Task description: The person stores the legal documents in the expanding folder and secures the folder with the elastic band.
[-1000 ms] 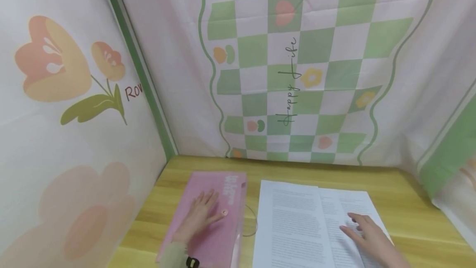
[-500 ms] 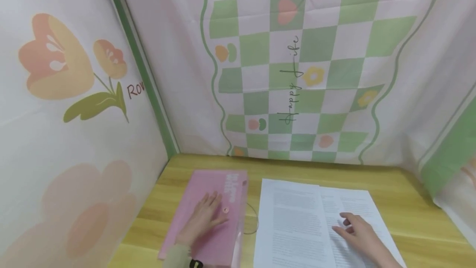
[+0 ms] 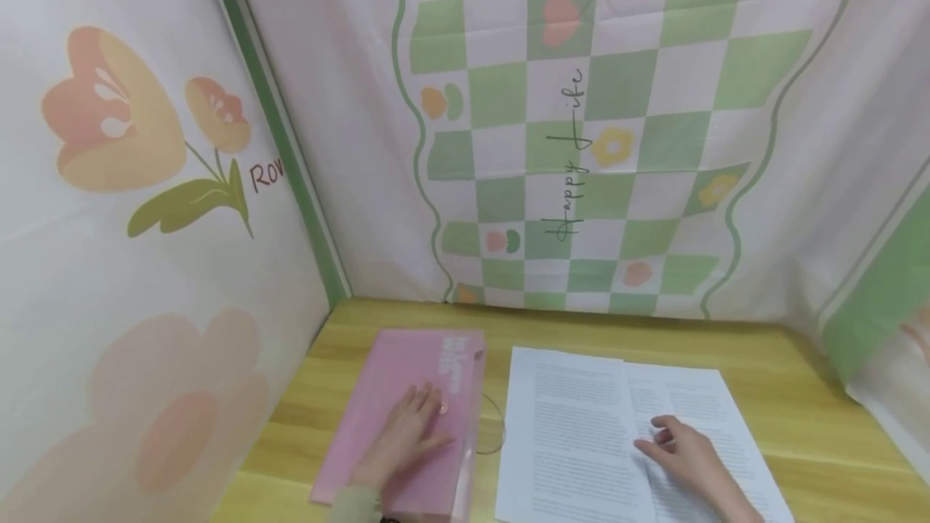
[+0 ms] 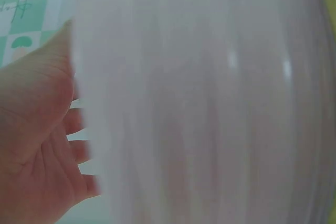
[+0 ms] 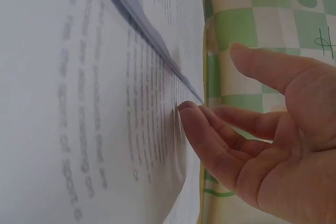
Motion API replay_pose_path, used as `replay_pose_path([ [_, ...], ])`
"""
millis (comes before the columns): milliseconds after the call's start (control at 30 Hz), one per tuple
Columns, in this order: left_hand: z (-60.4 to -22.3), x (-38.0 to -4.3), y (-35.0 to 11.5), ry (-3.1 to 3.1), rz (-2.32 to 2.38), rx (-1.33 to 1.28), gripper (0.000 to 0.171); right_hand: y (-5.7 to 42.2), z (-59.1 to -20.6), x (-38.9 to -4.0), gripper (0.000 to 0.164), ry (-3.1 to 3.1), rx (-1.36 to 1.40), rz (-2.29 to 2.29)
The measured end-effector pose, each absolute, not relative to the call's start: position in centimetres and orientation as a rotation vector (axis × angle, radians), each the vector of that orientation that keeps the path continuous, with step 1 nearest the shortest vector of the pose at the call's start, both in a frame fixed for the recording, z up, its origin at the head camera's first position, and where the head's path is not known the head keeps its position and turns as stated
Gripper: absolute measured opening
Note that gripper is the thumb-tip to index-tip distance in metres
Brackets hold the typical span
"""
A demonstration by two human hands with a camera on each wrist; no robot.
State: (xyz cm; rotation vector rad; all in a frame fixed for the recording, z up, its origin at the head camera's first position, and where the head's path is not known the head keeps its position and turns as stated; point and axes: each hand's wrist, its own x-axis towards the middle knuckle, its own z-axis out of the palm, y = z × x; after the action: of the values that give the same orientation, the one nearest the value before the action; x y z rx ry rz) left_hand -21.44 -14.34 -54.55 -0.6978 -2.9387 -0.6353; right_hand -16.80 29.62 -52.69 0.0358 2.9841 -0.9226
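Note:
A pink plastic file folder with white lettering and a round button lies on the table's left side. My left hand rests on its cover with the fingers extended; in the left wrist view the folder's pale, layered edge fills most of the picture and hides part of the hand. Printed paper sheets lie to the right, one overlapping another. Over the right-hand sheet is my right hand, thumb and fingers apart with nothing between them. Its fingertips are close to the overlapping sheet's edge.
A thin elastic loop sticks out from the folder's right side, toward the papers. The wood-grain table backs onto a green-and-white checked curtain. A floral curtain hangs along the left.
My right hand has moved left across the right-hand sheet, toward the overlapping sheet's edge. On the folder, my left hand has shifted slightly right. The folder and papers stay about where they were.

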Motion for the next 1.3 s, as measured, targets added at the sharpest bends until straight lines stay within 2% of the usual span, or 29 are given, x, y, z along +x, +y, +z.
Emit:
replay_pose_path([
  [167,-54.9,-21.3,-13.7,-2.948,-0.614,-0.708,0.079,29.1,-52.9,-16.9,0.062,2.969,0.085,-0.926],
  [700,-55.6,-20.7,-12.1,-2.979,-0.588,-0.695,0.091,27.6,-52.8,-17.6,0.080,2.906,0.185,-0.864],
  [1000,-55.8,-20.4,-11.7,-3.036,-0.657,-0.642,0.099,27.1,-53.0,-17.8,0.080,2.894,0.197,-0.851],
  [1300,-55.9,-20.4,-11.5,-3.049,-0.640,-0.629,0.097,26.1,-53.0,-17.9,0.076,2.890,0.255,-0.876],
])
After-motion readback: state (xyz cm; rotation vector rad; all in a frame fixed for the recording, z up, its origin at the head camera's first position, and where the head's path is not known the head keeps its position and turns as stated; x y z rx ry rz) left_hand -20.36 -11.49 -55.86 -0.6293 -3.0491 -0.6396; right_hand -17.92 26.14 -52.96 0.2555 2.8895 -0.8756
